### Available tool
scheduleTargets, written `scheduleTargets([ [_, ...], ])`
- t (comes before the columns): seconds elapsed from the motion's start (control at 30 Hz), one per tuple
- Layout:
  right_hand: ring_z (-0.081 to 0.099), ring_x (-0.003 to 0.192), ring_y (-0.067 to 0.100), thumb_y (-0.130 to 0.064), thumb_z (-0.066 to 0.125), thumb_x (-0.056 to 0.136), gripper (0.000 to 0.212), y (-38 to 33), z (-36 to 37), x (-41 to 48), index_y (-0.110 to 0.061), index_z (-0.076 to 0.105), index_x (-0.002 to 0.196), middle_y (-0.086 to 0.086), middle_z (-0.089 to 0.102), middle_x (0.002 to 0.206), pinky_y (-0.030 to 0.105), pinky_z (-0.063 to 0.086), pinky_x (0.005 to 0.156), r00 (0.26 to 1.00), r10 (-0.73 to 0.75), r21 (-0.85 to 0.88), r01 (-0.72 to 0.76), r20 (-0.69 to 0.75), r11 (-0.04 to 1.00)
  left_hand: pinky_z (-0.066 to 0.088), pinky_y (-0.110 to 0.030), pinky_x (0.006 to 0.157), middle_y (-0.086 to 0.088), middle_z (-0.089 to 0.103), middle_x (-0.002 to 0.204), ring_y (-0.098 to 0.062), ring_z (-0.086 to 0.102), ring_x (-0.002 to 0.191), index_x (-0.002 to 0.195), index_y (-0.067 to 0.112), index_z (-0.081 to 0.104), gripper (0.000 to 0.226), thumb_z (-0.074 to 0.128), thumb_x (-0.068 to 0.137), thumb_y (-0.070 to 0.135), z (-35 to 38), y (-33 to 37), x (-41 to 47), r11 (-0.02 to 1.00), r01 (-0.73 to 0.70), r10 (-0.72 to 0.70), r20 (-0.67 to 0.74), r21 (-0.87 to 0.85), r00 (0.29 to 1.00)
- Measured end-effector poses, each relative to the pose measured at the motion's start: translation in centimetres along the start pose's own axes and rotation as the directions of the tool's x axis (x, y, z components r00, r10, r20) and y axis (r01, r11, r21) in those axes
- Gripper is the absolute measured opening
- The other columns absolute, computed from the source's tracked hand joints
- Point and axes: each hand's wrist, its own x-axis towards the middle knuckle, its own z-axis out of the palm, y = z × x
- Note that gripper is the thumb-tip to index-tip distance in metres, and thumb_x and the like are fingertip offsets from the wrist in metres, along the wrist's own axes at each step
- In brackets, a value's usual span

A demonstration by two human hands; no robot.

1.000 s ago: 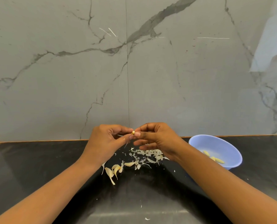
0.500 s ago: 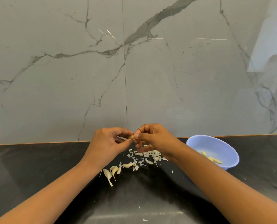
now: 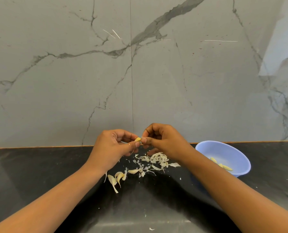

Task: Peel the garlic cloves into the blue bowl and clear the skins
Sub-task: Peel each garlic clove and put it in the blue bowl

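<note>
Two hands meet in the air above the black desk (image 3: 39,174). The left hand (image 3: 113,147) has its fingers curled, and its thumb and first finger pinch a small yellow garlic clove (image 3: 137,139). The right hand (image 3: 165,142) is curled too, and its fingertips pinch the same clove from the right side. A thin bit of skin hangs down under the left thumb.

On the desk, right below the hands, lies a pile of white skins (image 3: 156,160). The pile spreads to the right, close to the right wrist. A little nearer and to the left lie a few unpeeled cloves (image 3: 118,178), close together, with pointy tips. Tiny skin bits are scattered near them, and one small bit (image 3: 151,229) lies alone at the near edge.

The blue bowl (image 3: 207,148) sits on the desk to the right, far side, partly behind the right arm. Inside it lie some peeled cloves (image 3: 223,165), pale yellow, touching one another.

Behind the desk stands a grey marble wall (image 3: 56,89) with dark wavy lines.
</note>
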Motion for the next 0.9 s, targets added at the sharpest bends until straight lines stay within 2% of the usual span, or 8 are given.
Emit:
scheduleTargets([
  [0.17,0.069,0.082,0.023,-0.01,0.066,0.086,0.008,0.0,-0.7,-0.1,-0.008,0.06,0.091,0.018,0.069,0.091,0.044,0.06,0.075,0.996,-0.027,0.042,0.023,0.089,0.999,0.054,-0.018,0.058,0.001,0.075,0.075,-0.013,0.073,0.07,0.089,0.015,0.074,0.017,0.079,0.073,0.02,-0.1,0.4,-0.2,1.0,-0.028,0.028,0.018,-0.001,0.999],
  [0.3,0.067,0.078,0.017,-0.014,0.061,0.091,0.008,0.2,-0.4,-0.1,-0.018,0.056,0.087,0.012,0.064,0.086,0.037,0.06,0.072,0.99,-0.081,-0.084,0.091,0.119,0.992,0.056,-0.02,0.059,-0.003,0.075,0.074,-0.017,0.073,0.069,0.088,0.013,0.073,0.017,0.08,0.072,0.016,-0.2,0.5,-0.2,0.999,0.0,0.002,0.036,-0.044,0.999],
  [0.37,0.066,0.075,0.014,-0.014,0.059,0.093,0.01,0.4,-0.1,-0.1,-0.019,0.054,0.087,0.006,0.061,0.083,0.037,0.06,0.07,0.989,-0.111,-0.122,0.123,0.099,0.985,0.055,-0.02,0.057,-0.006,0.075,0.075,-0.02,0.073,0.069,0.087,0.01,0.072,0.02,0.079,0.069,0.016,-0.2,0.6,-0.1,0.992,0.04,-0.036,0.038,-0.122,0.999],
  [0.5,0.065,0.072,0.018,-0.015,0.057,0.094,0.014,0.3,0.4,-0.2,-0.024,0.051,0.086,0.002,0.059,0.082,0.033,0.06,0.068,0.983,-0.183,-0.153,0.183,0.012,0.971,0.055,-0.019,0.055,-0.01,0.074,0.074,-0.02,0.073,0.067,0.088,0.006,0.069,0.03,0.077,0.061,0.018,0.0,0.7,0.0,0.951,0.105,-0.102,0.027,-0.292,0.994],
  [0.63,0.063,0.073,0.016,-0.017,0.055,0.095,0.016,0.3,0.7,-0.2,-0.028,0.048,0.087,-0.007,0.056,0.08,0.036,0.058,0.071,0.97,-0.237,-0.25,0.214,-0.062,0.944,0.056,-0.019,0.055,-0.01,0.073,0.073,-0.019,0.073,0.069,0.091,0.004,0.068,0.031,0.074,0.063,0.014,0.1,0.6,0.1,0.882,0.154,-0.159,0.028,-0.446,0.987],
  [0.7,0.06,0.076,0.012,-0.016,0.056,0.095,0.019,0.5,0.2,0.0,-0.03,0.047,0.085,-0.011,0.055,0.08,0.028,0.057,0.073,0.962,-0.242,-0.291,0.197,-0.126,0.936,0.056,-0.019,0.054,-0.01,0.073,0.074,-0.02,0.073,0.07,0.09,0.006,0.069,0.029,0.074,0.063,0.014,-0.2,0.5,0.2,0.864,0.147,-0.164,0.007,-0.481,0.986],
  [0.8,0.058,0.078,0.002,-0.013,0.064,0.089,0.017,0.7,-0.8,0.1,-0.026,0.054,0.084,-0.015,0.058,0.079,0.009,0.047,0.072,0.957,-0.234,-0.409,0.148,-0.17,0.901,0.057,-0.02,0.057,-0.01,0.074,0.079,-0.022,0.074,0.075,0.089,0.009,0.07,0.025,0.074,0.065,0.015,-0.3,0.6,0.2,0.893,0.124,-0.133,0.01,-0.433,0.991],
  [0.9,0.06,0.076,0.004,-0.007,0.067,0.084,0.018,0.7,-1.4,0.1,-0.023,0.059,0.083,-0.011,0.063,0.078,0.009,0.047,0.069,0.968,-0.202,-0.446,0.117,-0.147,0.887,0.057,-0.021,0.059,-0.007,0.075,0.084,-0.021,0.074,0.077,0.091,0.01,0.07,0.02,0.074,0.071,0.01,-0.1,0.6,0.1,0.927,0.115,-0.12,0.008,-0.358,0.993],
])
